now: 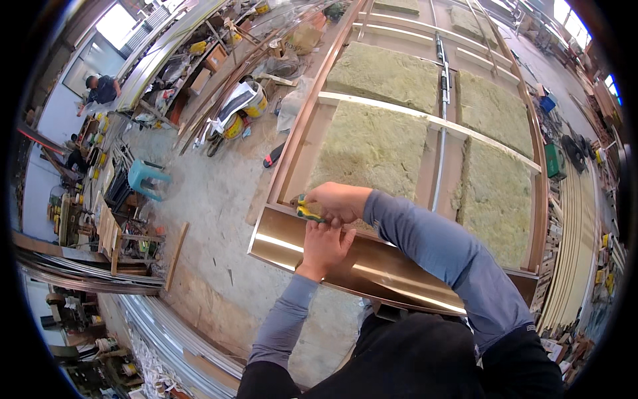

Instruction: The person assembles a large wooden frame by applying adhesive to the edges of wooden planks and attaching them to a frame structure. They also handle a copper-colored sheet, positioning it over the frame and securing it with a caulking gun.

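Note:
My right hand (337, 201) is closed around pliers (309, 211) with yellow and green grips, held at the near left corner of a large door-like frame. The jaws of the pliers point left, by the frame's copper-coloured edge; what they touch is too small to tell. Just below, my left hand (323, 247) lies on a shiny copper-coloured metal panel (392, 269), fingers stretched out and thumb apart. Its fingertips reach up beside the right hand. Inside the frame sit yellowish insulation slabs (372, 149), split by pale crossbars (399, 117) and a long metal rod (441, 143).
A blue-green plastic stool (147, 179) stands on the concrete floor at left. Yellow buckets (256, 101) and loose strips lie beyond it. Long metal profiles (179, 339) are stacked at lower left, pale boards (573, 246) at right. Another person (102, 90) is at the far left.

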`<control>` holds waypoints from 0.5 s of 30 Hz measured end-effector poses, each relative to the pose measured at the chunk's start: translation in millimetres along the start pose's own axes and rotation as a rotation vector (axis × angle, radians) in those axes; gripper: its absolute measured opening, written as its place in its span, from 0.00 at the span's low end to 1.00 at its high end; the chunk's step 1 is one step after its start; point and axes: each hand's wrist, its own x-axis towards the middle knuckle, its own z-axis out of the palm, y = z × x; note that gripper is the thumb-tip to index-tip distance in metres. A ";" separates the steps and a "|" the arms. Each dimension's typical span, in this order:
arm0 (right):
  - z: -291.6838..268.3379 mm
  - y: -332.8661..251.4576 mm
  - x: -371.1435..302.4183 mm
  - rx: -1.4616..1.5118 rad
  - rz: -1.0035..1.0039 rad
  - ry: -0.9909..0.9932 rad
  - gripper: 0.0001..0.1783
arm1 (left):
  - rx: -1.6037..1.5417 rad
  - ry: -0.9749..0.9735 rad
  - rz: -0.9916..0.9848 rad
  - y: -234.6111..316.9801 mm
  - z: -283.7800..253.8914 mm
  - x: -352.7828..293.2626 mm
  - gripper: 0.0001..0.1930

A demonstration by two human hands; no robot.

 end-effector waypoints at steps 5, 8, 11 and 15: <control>15.9 -27.3 13.5 0.094 -0.060 -0.003 0.18 | -0.063 0.105 -0.001 -0.5 -4.7 -0.4 0.17; 8.3 -15.7 21.8 0.046 -0.139 -0.098 0.15 | -0.158 -0.122 -0.123 7.2 -1.5 10.1 0.18; 8.1 7.5 -0.1 0.112 -0.364 -0.069 0.12 | -0.240 -0.221 -0.202 13.4 0.7 10.8 0.17; 0.2 72.2 -69.4 0.221 -0.645 0.102 0.18 | 0.021 -0.112 0.036 7.2 4.0 -7.0 0.22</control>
